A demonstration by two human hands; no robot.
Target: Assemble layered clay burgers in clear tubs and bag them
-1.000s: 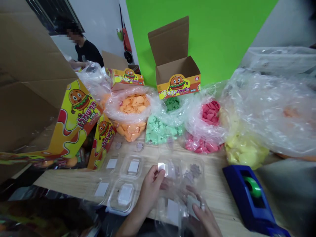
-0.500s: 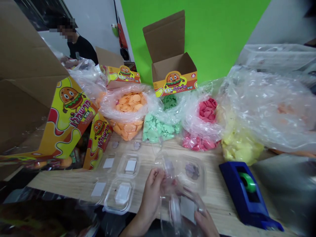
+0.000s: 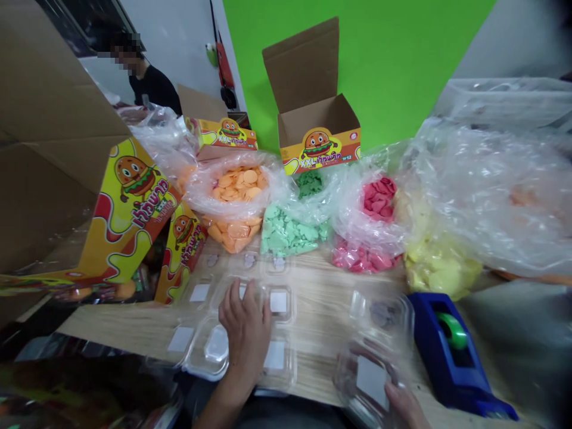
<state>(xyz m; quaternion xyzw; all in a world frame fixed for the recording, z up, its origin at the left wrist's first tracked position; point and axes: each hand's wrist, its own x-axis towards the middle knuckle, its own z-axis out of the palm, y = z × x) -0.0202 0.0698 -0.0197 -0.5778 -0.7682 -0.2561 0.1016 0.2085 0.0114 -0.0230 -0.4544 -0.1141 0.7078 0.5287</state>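
My right hand point(image 3: 404, 405), near the table's front edge, grips a clear hinged plastic container point(image 3: 370, 381) with a white square in its base. Its lid point(image 3: 386, 316) is swung up toward the far side and bears a greyish sticker. My left hand point(image 3: 245, 330) is spread, palm down, over the clear containers at the centre-left, partly hiding one; whether it touches them I cannot tell. Beside its fingers lies another opened clear container point(image 3: 279, 302) with a white square. More opened containers point(image 3: 210, 348) stand in rows to the left, several with white squares.
Behind stand open plastic bags of orange discs point(image 3: 239, 185), green pieces point(image 3: 295, 229), red pieces point(image 3: 379, 199) and yellow pieces point(image 3: 440, 265). A blue tape dispenser point(image 3: 465, 369) is at the right. Printed burger boxes point(image 3: 319, 149) stand behind and left. A person point(image 3: 154, 86) is in the background.
My left hand has let go of the clear plastic and moved left. An opened container now lies beside the rows there. My right hand has moved right with its container.
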